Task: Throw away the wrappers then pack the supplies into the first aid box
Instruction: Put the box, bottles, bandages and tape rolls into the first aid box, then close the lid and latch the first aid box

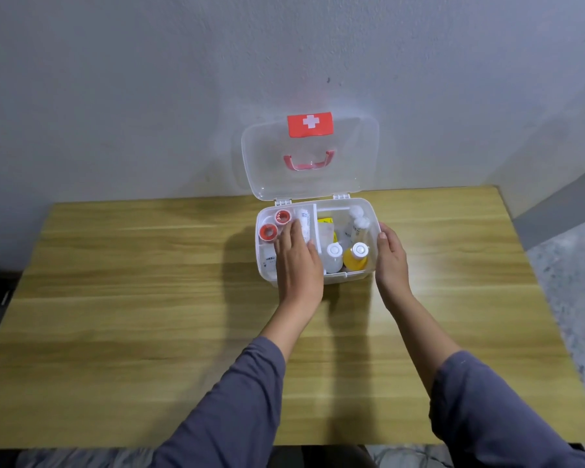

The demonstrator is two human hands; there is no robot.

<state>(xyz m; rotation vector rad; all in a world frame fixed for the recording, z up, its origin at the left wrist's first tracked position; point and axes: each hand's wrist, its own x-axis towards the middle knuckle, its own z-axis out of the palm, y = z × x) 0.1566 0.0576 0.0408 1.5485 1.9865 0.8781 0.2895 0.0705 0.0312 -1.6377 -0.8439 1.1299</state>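
Observation:
The clear first aid box (372, 211) stands open on the wooden table, its lid (309, 157) upright with a red cross label and pink handle. Inside on the left lie two red-cored tape rolls (268, 231) and a white bandage roll (304, 219). On the right stand a white-capped clear bottle (334, 256), a yellow bottle (356, 257) and cotton-topped bottles (359, 221). My left hand (296, 258) lies flat over the left compartment, fingers spread on the bandage roll. My right hand (390, 256) presses against the box's right outer wall.
The wooden table (149, 282) stands against a grey wall. Its right edge borders a speckled floor (568, 265). Dark shapes sit at the far left beyond the table.

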